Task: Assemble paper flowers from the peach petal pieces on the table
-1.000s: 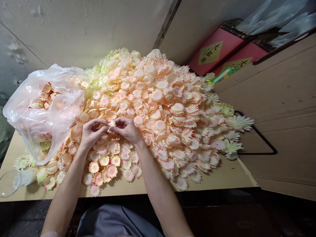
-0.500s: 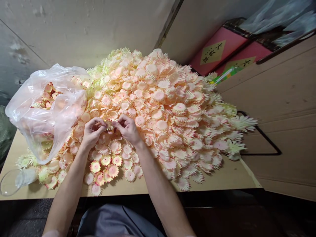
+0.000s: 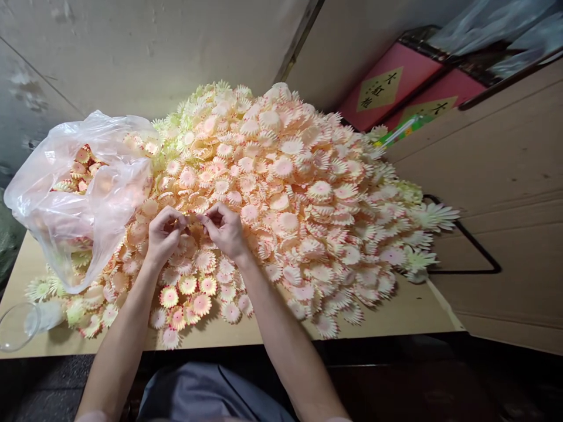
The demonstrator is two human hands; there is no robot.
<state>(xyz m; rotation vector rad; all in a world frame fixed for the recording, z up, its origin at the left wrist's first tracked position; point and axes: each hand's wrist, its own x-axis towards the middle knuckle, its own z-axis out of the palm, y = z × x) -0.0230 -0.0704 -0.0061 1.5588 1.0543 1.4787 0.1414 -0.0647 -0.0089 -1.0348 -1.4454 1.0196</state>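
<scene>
Both hands meet over a big heap of pale pink and cream artificial flower pieces with toothed, red-tipped edges. My left hand pinches with thumb and forefinger at the left side of a small artificial flower piece. On its right side, the fingertips of my right hand are pinched as well. Fingers cover most of this piece, and it blends into the heap behind. Nearer me lie several loose pieces with brighter yellow and red rims.
To the left, a translucent plastic bag holds more flower pieces. A clear cup lies on its side at the table's left front. Red boxes stand behind on the right, beside a cardboard panel.
The hands stay close together in nearly the same place. The piece between the fingertips shows less than before. The view has shifted very slightly.
</scene>
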